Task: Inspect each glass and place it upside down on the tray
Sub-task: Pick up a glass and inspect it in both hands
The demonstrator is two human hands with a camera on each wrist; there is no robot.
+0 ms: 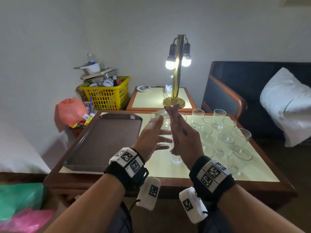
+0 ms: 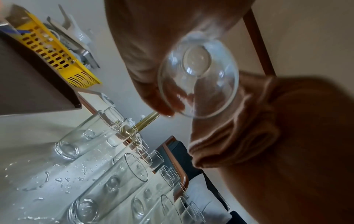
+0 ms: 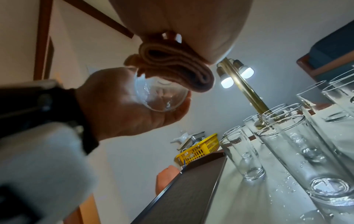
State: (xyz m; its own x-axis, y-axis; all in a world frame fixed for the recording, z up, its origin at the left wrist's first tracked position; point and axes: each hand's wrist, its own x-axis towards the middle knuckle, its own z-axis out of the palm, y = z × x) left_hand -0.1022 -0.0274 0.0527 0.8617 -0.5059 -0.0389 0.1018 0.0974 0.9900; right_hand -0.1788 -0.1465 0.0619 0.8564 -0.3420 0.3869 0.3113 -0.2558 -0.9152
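From the head view, the left hand (image 1: 152,137) grips a clear tall drinking glass (image 1: 164,130) upright above the pale-topped wooden table (image 1: 168,169), beside the empty brown rectangular tray (image 1: 104,140). The right hand (image 1: 183,140) pinches a folded tan cloth (image 1: 173,115) against it. In the left wrist view, the glass's rim (image 2: 199,75) faces the camera. In the right wrist view, the cloth (image 3: 172,66) touches the rim.

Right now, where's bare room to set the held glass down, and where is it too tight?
The brown tray is bare across its whole floor, left of the hands. A bare strip of table runs along the near edge, in front of the tray and glasses. Crowded: the upright glasses fill the table's right half, with water drops among them.
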